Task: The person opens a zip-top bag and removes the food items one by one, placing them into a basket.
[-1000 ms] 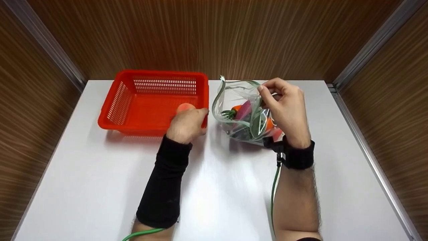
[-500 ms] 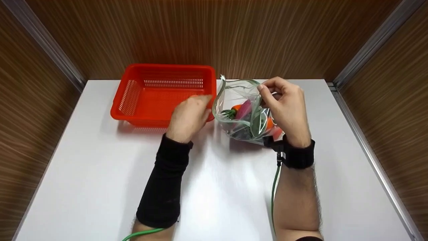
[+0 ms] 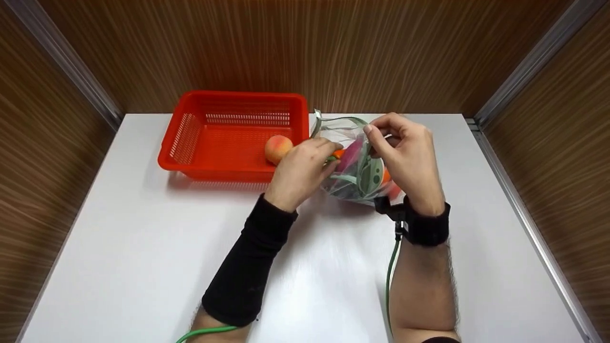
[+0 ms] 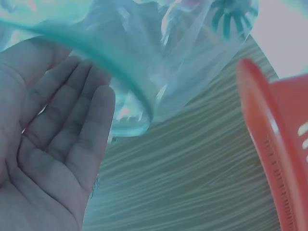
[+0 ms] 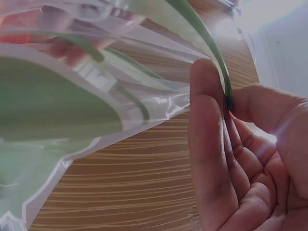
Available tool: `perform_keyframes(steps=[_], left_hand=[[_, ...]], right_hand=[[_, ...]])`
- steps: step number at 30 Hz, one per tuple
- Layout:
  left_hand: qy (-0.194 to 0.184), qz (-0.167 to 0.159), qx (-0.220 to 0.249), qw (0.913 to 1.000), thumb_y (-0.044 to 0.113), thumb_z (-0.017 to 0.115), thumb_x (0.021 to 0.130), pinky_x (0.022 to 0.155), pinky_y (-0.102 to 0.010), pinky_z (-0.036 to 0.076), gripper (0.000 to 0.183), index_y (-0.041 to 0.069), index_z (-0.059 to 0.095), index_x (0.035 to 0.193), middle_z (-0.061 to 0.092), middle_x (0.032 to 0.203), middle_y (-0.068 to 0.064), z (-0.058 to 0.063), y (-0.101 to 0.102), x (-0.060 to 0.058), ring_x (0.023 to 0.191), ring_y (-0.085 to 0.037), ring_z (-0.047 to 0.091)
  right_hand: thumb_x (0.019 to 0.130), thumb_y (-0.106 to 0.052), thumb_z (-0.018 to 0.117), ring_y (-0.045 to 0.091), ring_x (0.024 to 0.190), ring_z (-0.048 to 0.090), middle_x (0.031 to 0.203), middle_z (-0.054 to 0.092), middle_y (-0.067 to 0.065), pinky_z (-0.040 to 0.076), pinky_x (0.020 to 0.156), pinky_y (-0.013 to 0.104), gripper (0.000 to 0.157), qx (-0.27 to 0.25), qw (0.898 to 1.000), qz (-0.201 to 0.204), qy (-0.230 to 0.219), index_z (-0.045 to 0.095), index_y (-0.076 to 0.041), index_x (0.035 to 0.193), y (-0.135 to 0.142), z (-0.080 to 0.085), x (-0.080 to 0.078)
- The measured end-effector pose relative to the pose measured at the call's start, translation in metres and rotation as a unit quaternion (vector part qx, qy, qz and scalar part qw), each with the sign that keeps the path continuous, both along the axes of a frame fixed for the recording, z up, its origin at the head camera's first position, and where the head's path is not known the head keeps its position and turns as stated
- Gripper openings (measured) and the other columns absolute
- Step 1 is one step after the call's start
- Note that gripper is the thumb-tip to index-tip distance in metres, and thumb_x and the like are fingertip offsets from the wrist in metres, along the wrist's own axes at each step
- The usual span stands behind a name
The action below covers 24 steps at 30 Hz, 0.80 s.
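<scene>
Pinching one clear bag (image 3: 371, 174) at its rim: right grip (image 3: 402, 155), thumb against fingers. Left grip (image 3: 305, 166): fingers loosely extended, at the bag's mouth. Bag near the table (image 3: 143, 262)'s far edge, right of middle; one pink item (image 3: 350, 155) and at least two orange ones (image 3: 339, 153) inside. One red basket (image 3: 228, 147) just left, same edge, one peach (image 3: 278, 148) in it.

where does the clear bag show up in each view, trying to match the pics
Head: clear bag just right of centre, beside the red basket.
Left wrist: clear bag across the top, left of the basket.
Right wrist: clear bag over the left and top, running to the right hand.
Shared landmark: the green strip along the bag's mouth.
</scene>
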<state>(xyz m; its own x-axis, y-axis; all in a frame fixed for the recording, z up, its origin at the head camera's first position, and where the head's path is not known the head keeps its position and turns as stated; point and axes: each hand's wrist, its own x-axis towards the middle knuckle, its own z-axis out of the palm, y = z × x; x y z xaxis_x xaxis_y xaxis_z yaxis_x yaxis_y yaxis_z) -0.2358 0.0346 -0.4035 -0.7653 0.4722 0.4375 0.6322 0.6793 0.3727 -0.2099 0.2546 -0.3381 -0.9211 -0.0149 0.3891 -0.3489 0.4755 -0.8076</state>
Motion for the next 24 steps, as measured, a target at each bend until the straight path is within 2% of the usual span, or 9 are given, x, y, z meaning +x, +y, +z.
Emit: perform_keyframes(steps=[7,12,16,20,24], left_hand=[[-0.055,-0.024,-0.014,0.9981,0.020,0.087,0.108,0.110,-0.048,0.069,0.033,0.006,0.083,0.138,0.087,0.126,-0.015,-0.006,0.007,-0.001,0.119,-0.034,0.084],[-0.084,-0.040,-0.014,0.9955,0.019,0.090,0.106,0.101,-0.046,0.070,0.033,0.007,0.083,0.136,0.086,0.116,-0.013,-0.010,0.009,-0.001,0.109,-0.031,0.083],[-0.098,-0.048,-0.033,0.9935,0.015,0.091,0.104,0.094,-0.046,0.069,0.022,0.008,0.084,0.124,0.084,0.106,-0.012,-0.013,0.012,0.000,0.100,-0.029,0.081],[-0.115,-0.059,-0.058,0.9899,0.010,0.091,0.101,0.096,-0.047,0.069,0.016,0.008,0.082,0.115,0.086,0.106,-0.012,-0.017,0.014,0.000,0.103,-0.030,0.083],[-0.125,-0.060,-0.070,0.9878,0.012,0.091,0.103,0.100,-0.047,0.071,0.020,0.008,0.082,0.119,0.089,0.113,-0.013,-0.022,0.017,0.000,0.109,-0.031,0.087]], right_hand=[[0.114,-0.013,0.078,0.002,0.068,0.074,0.094,0.082,0.011,0.063,0.069,0.016,0.014,0.011,1.000,0.024,-0.011,0.086,-0.002,0.108,-0.002,0.002,0.005],[0.114,-0.013,0.077,0.003,0.069,0.076,0.094,0.083,0.013,0.063,0.070,0.016,0.015,0.028,0.999,0.038,-0.021,0.086,-0.002,0.110,-0.004,0.003,0.006],[0.114,-0.012,0.077,0.003,0.069,0.076,0.094,0.083,0.014,0.063,0.070,0.016,0.014,0.037,0.998,0.044,-0.026,0.086,-0.002,0.110,-0.005,0.003,0.005],[0.113,-0.012,0.077,0.005,0.069,0.076,0.092,0.082,0.012,0.063,0.070,0.016,0.014,0.040,0.998,0.046,-0.028,0.086,-0.001,0.109,-0.006,0.002,0.005],[0.113,-0.012,0.078,0.009,0.070,0.077,0.091,0.082,0.010,0.063,0.071,0.016,0.014,0.041,0.998,0.047,-0.030,0.086,-0.002,0.109,-0.006,0.002,0.005]])
